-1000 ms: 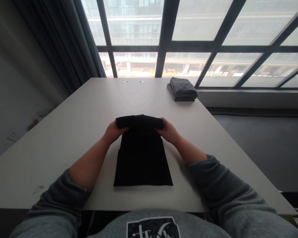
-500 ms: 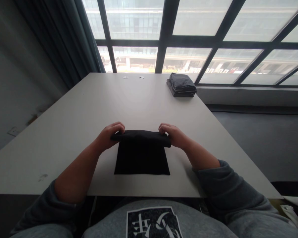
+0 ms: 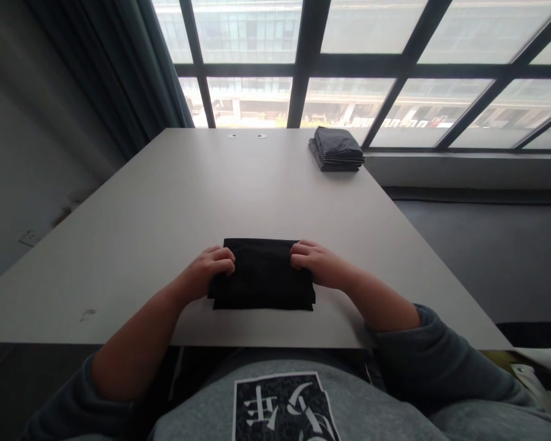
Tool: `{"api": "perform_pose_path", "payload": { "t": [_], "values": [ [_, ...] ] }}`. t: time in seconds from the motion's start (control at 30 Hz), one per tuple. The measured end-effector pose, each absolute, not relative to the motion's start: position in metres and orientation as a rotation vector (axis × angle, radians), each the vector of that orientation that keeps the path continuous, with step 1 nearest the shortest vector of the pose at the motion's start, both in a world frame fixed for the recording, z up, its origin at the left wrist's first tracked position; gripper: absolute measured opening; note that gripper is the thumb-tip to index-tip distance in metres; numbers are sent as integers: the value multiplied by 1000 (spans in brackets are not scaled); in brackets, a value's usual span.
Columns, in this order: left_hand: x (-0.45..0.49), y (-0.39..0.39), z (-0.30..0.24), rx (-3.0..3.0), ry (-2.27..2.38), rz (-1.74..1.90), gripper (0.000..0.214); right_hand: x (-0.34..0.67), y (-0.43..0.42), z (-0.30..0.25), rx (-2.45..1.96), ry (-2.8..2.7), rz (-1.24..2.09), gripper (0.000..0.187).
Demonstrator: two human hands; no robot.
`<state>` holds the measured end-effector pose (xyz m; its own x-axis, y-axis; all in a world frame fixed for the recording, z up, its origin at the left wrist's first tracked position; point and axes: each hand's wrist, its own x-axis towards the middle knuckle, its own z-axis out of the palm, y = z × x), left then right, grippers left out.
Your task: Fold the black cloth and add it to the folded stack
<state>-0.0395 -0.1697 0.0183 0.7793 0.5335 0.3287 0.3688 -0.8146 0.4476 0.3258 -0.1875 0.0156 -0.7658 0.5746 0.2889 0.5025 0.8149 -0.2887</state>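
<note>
A black cloth [image 3: 264,275] lies folded over on itself on the white table in front of me, its upper layer stopping just short of the lower layer's near edge. At the cloth's left side, my left hand [image 3: 211,269] has its fingers curled over the fabric. My right hand [image 3: 314,263] grips the right side in the same way, its thumb hidden. Both hands are closed on the cloth, and the fabric between them looks flat.
A stack of folded grey cloths [image 3: 337,150] sits at the far right corner of the white table [image 3: 188,196]. Two round cable-hole covers lie near the far edge. Beyond are large windows, with a dark curtain [image 3: 133,79] on the left.
The black cloth's far edge, held up as a roll half a second ago, has come down toward me over the near part. Both hands moved with it and now rest lower.
</note>
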Motion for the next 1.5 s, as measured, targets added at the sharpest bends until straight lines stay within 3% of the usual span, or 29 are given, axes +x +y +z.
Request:
{"api": "perform_pose_path", "payload": {
  "t": [0.37,0.57,0.67,0.77,0.93,1.13,1.5],
  "values": [
    [-52,-193,19,2592,712,439,49,329,-203,10,-1011,-2670,317,48],
    [-36,-234,9,2487,1102,840,17,336,-221,13,-1111,-2377,427,54],
    [-7,-251,7,2459,1222,1005,17,325,-231,18,-1262,-2060,290,49],
    [21,-255,5,2601,1228,857,30,301,-239,19,-1321,-1957,252,51],
    [40,-245,-14,2735,1381,467,56,260,-247,-4,-1424,-2293,380,67],
    [38,-242,-25,2762,1417,394,57,255,-253,-19,-1485,-2542,359,73],
    [35,-239,-19,2839,1289,347,52,259,-250,-13,-1715,-2436,385,81]
  ]
}}
